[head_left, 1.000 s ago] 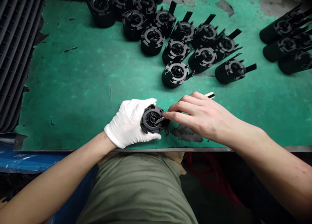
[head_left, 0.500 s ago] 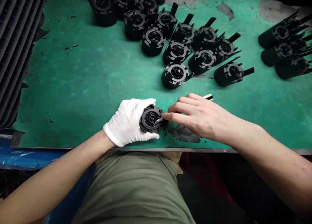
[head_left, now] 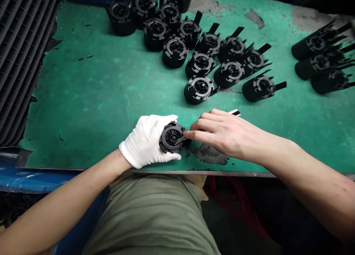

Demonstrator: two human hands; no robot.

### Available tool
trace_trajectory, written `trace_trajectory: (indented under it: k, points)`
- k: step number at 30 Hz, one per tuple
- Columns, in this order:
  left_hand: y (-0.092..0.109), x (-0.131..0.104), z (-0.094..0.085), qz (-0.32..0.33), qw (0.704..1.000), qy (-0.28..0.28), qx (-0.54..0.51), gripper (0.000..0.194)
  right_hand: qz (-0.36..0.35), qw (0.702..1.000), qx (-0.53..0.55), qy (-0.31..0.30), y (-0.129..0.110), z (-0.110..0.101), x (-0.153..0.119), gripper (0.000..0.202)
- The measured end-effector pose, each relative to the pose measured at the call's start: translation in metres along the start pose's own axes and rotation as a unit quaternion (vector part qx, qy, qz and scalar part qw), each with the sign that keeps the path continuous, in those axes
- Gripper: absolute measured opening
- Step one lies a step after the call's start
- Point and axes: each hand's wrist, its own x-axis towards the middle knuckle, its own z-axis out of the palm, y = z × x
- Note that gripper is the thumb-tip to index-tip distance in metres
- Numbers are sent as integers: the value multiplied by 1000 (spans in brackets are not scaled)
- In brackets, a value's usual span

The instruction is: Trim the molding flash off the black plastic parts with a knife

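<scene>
My left hand (head_left: 148, 141), in a white glove, is wrapped around a round black plastic housing (head_left: 169, 136) near the table's front edge. The housing's top faces up, showing rings, ribs and small screw posts. My bare right hand (head_left: 219, 131) is closed on a slim knife-like tool (head_left: 235, 113) with a pale and black handle. Its pale narrow tip rests at the right side of the housing's top face, with my index finger stretched along it. Most of the handle is hidden under my fingers.
Several similar black housings (head_left: 200, 88) stand in a cluster across the back of the green tabletop (head_left: 91, 96). More housings with upright tabs (head_left: 316, 64) stand at the far right. A black ribbed tray (head_left: 23, 55) lies at the left, above blue plastic (head_left: 36, 179).
The view has shifted slightly, so the table contents sit a little lower. Both hands keep their grips, and the tool's tip stays near the same spot on the housing.
</scene>
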Motion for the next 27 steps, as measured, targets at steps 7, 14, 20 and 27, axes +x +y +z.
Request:
trace_trajectory:
  k: [7, 14, 20, 27]
  points:
    - [2, 3, -2, -5, 1000, -12, 2, 104, -28, 999, 22, -2, 0, 0, 3, 32]
    - [6, 4, -8, -16, 1000, -17, -15, 93, 27, 997, 25, 70, 0, 10, -16, 29]
    - [4, 4, -11, 8, 999, -25, -37, 93, 114, 984, 19, 134, -11, 18, -37, 28]
    - [4, 6, -11, -1, 999, -31, -22, 105, 134, 982, -18, 131, -11, 27, -34, 23]
